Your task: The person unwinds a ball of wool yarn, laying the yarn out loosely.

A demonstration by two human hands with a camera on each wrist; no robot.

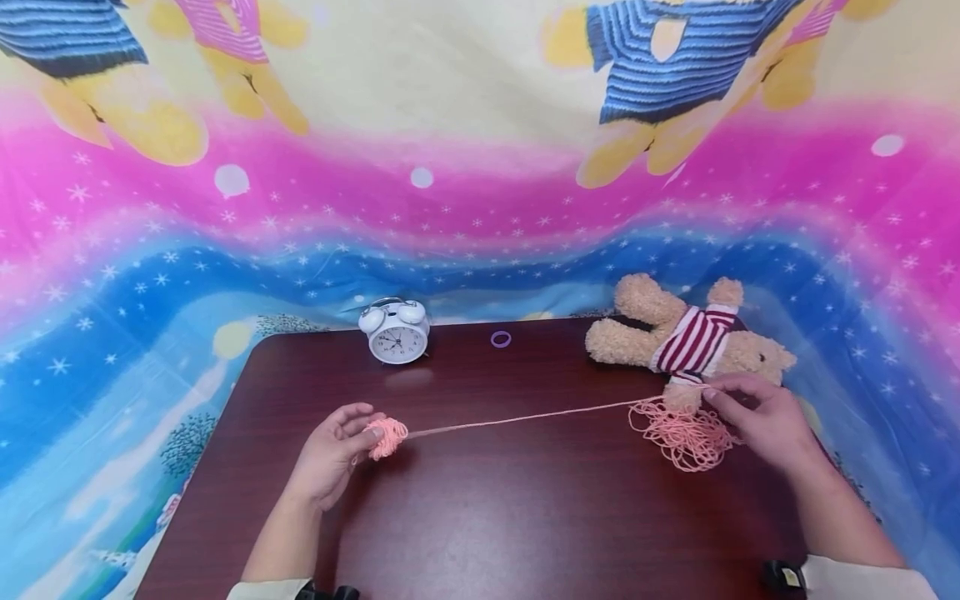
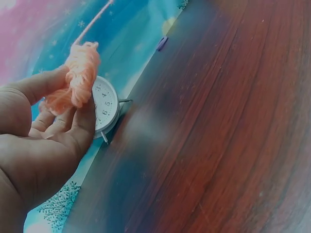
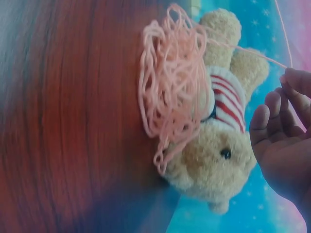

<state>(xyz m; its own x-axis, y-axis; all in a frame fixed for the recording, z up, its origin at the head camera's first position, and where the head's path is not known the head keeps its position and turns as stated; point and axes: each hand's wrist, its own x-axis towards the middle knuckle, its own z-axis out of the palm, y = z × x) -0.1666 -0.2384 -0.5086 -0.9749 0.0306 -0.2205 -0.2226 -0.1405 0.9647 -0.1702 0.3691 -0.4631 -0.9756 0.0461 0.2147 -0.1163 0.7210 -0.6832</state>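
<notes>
My left hand (image 1: 330,454) pinches a small wound bundle of peach yarn (image 1: 387,438) between thumb and fingers, above the left part of the table. From that bundle a taut strand (image 1: 525,417) runs across to my right hand (image 1: 768,417), which pinches it between thumb and forefinger. A loose tangled heap of the same yarn (image 3: 175,82) lies beside the teddy bear (image 1: 693,346), below my right hand. The bear lies on its side in a red and white striped top, and one of its paws overlaps the heap in the head view.
A white twin-bell alarm clock (image 1: 398,333) stands at the table's back left. To its right lies a purple ring (image 1: 501,339) near the back edge. The dark wooden table (image 1: 480,517) is bordered by a printed cloth (image 1: 465,225) behind and at the sides.
</notes>
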